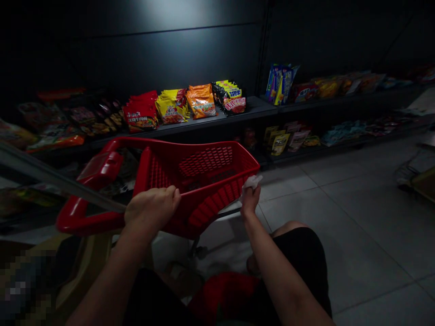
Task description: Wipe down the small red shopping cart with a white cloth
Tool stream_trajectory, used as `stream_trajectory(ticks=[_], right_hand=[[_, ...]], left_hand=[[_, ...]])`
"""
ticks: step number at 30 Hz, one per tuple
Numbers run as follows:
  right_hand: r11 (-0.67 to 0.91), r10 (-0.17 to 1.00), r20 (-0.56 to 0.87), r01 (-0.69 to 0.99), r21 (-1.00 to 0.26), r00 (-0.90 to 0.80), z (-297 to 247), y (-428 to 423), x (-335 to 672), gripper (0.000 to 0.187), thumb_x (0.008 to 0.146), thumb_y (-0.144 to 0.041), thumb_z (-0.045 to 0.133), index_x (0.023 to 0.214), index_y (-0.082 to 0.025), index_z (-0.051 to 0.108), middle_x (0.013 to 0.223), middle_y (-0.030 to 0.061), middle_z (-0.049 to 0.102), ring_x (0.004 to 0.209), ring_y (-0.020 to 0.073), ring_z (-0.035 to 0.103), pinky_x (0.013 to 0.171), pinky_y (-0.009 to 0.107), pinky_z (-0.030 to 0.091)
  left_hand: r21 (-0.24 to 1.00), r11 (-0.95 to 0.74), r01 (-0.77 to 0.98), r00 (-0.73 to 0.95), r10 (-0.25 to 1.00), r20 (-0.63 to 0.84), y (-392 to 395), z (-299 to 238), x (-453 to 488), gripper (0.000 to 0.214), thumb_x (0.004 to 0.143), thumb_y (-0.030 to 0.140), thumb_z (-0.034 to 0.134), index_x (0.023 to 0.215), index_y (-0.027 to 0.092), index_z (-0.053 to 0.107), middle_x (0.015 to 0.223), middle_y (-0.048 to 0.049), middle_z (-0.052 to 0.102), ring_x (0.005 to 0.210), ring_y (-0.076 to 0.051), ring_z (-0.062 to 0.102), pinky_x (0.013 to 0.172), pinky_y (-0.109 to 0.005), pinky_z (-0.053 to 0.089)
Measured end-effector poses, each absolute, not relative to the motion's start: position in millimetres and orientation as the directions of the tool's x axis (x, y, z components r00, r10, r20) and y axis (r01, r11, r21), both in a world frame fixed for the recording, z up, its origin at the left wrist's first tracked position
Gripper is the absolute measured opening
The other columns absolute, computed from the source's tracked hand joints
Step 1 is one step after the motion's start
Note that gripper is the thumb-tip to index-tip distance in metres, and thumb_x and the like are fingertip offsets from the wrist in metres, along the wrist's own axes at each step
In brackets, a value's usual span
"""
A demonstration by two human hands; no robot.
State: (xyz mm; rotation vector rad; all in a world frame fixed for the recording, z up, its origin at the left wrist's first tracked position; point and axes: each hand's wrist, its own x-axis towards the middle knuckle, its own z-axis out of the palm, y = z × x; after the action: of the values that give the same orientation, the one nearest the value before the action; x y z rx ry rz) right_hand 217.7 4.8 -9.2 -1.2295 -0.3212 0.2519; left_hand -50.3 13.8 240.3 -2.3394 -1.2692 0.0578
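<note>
A red plastic shopping basket [217, 156] with a lattice-pattern wall sits in front of me, tilted, on a metal frame that is mostly hidden. My left hand [152, 210] is closed over the basket's near rim. My right hand [250, 200] pinches a crumpled white cloth or tissue [252, 183] and rests close to the basket's right corner. The basket's floor is dark, so I cannot tell if anything lies inside.
Dark shelves [217, 117] run ahead, holding bright packets of instant noodles [200, 102] and snacks, with more packets on a lower shelf [288, 140]. A grey bar [44, 172] crosses at left. Grey floor tiles [340, 235] spread to the right.
</note>
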Motion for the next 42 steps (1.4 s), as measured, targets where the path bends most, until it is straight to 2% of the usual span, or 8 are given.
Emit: stream_trajectory(ticks=[4, 11, 20, 23, 26, 29, 35, 42], right_hand=[[0.228, 0.338, 0.249, 0.178, -0.957, 0.907, 13.7, 2.9, 169.7, 0.046, 0.082, -0.032, 0.054, 0.126, -0.020, 0.052, 0.127, 0.0101, 0.051, 0.118, 0.0226, 0.049, 0.106, 0.042, 0.037], [0.233, 0.788, 0.358, 0.296, -0.926, 0.501, 1.8, -37.5, 81.0, 0.035, 0.070, -0.015, 0.053, 0.102, -0.022, 0.066, 0.114, 0.0078, 0.052, 0.110, 0.0228, 0.052, 0.098, 0.039, 0.045], [0.141, 0.350, 0.313, 0.280, -0.949, 0.883, 43.8, -15.0, 196.6, 0.045, 0.081, -0.034, 0.060, 0.123, -0.018, 0.061, 0.114, 0.0081, 0.054, 0.106, 0.0236, 0.053, 0.098, 0.042, 0.043], [0.168, 0.539, 0.378, 0.344, -0.924, 0.753, 53.3, -20.7, 141.5, 0.043, 0.087, -0.033, 0.059, 0.127, -0.021, 0.062, 0.117, 0.0088, 0.055, 0.111, 0.0240, 0.054, 0.101, 0.041, 0.044], [0.359, 0.763, 0.542, 0.467, -0.808, 0.352, 55.5, -33.0, 73.4, 0.045, 0.088, -0.024, 0.058, 0.132, -0.028, 0.061, 0.119, 0.0073, 0.056, 0.110, 0.0222, 0.057, 0.097, 0.036, 0.048], [0.500, 0.801, 0.598, 0.509, -0.700, 0.036, 57.5, -39.2, 53.9, 0.051, 0.083, -0.014, 0.059, 0.131, -0.031, 0.064, 0.118, 0.0062, 0.060, 0.107, 0.0223, 0.059, 0.092, 0.033, 0.051], [0.361, 0.686, 0.596, 0.517, -0.776, 0.417, 65.3, -34.2, 100.1, 0.039, 0.091, -0.023, 0.058, 0.128, -0.030, 0.067, 0.120, 0.0071, 0.054, 0.113, 0.0238, 0.053, 0.101, 0.040, 0.045], [0.473, 0.759, 0.646, 0.750, -0.463, -0.080, 41.7, -40.4, 59.2, 0.049, 0.088, -0.015, 0.062, 0.134, -0.033, 0.062, 0.119, 0.0080, 0.061, 0.111, 0.0250, 0.052, 0.100, 0.041, 0.045]], left_hand=[[-0.405, -0.465, 0.787, 0.571, 0.798, 0.194, 13.6, 239.3, -48.2, 0.048, 0.099, 0.035, 0.024, 0.084, 0.019, 0.067, 0.078, -0.0125, 0.075, 0.074, -0.032, 0.072, 0.055, -0.033, 0.036], [-0.360, -0.441, 0.822, 0.543, 0.798, 0.263, 14.6, 236.1, -46.6, 0.052, 0.099, 0.036, 0.023, 0.083, 0.018, 0.070, 0.077, -0.0141, 0.074, 0.073, -0.033, 0.072, 0.057, -0.035, 0.041], [-0.320, -0.445, 0.836, 0.532, 0.800, 0.277, 15.9, 231.3, -47.4, 0.053, 0.099, 0.036, 0.024, 0.082, 0.017, 0.070, 0.077, -0.0139, 0.074, 0.074, -0.032, 0.072, 0.059, -0.035, 0.042], [-0.320, -0.459, 0.829, 0.545, 0.791, 0.278, 16.7, 231.3, -46.9, 0.052, 0.100, 0.036, 0.024, 0.084, 0.017, 0.070, 0.077, -0.0137, 0.074, 0.075, -0.030, 0.072, 0.059, -0.034, 0.042], [-0.329, -0.477, 0.815, 0.566, 0.775, 0.282, 16.9, 232.3, -45.9, 0.052, 0.100, 0.035, 0.025, 0.086, 0.015, 0.070, 0.077, -0.0145, 0.074, 0.075, -0.030, 0.072, 0.059, -0.034, 0.042], [-0.325, -0.488, 0.810, 0.576, 0.766, 0.285, 15.8, 233.6, -45.9, 0.051, 0.100, 0.033, 0.025, 0.087, 0.014, 0.070, 0.076, -0.0148, 0.074, 0.074, -0.030, 0.072, 0.059, -0.034, 0.042], [-0.316, -0.507, 0.802, 0.592, 0.749, 0.298, 14.0, 232.3, -49.4, 0.049, 0.100, 0.033, 0.026, 0.084, 0.015, 0.069, 0.074, -0.0149, 0.073, 0.072, -0.031, 0.071, 0.059, -0.034, 0.041], [-0.299, -0.490, 0.819, 0.569, 0.760, 0.314, 18.4, 229.2, -52.9, 0.049, 0.100, 0.035, 0.027, 0.084, 0.015, 0.070, 0.076, -0.0143, 0.073, 0.074, -0.030, 0.071, 0.061, -0.034, 0.042]])
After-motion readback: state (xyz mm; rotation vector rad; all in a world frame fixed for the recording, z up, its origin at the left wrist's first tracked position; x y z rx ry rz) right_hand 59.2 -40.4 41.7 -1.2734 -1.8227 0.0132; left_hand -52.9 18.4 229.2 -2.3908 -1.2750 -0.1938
